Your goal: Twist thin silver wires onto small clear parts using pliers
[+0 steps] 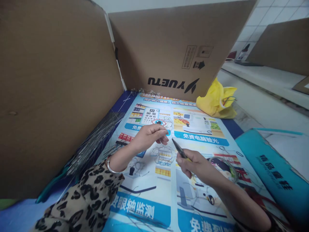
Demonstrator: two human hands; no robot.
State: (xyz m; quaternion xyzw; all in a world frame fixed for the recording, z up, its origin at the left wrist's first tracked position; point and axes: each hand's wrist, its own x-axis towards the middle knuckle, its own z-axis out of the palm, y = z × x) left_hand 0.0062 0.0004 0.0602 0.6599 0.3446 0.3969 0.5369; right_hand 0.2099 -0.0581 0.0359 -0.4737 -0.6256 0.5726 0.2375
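Observation:
My right hand [193,162] is closed around long-nose pliers [179,148] with dark jaws and yellow on the grip. The pliers' tip points up and left, a short way from my left fingertips. My left hand [153,135] has thumb and fingers pinched together; whatever lies between them is too fine to make out. Under the hands, thin loops of wire [162,154] lie on the printed poster [161,190]. A bundle of straight metal wires [93,143] rests left of my left arm. A round clear dish [233,170] sits beside my right forearm, partly hidden by it.
Tall cardboard panels [166,48] wall off the left and back. A crumpled yellow bag [216,100] stands at the back right. The turquoise box [267,161] is at the right edge. Loose wire pieces [142,222] are at the front, and small wire shapes [145,91] line the back.

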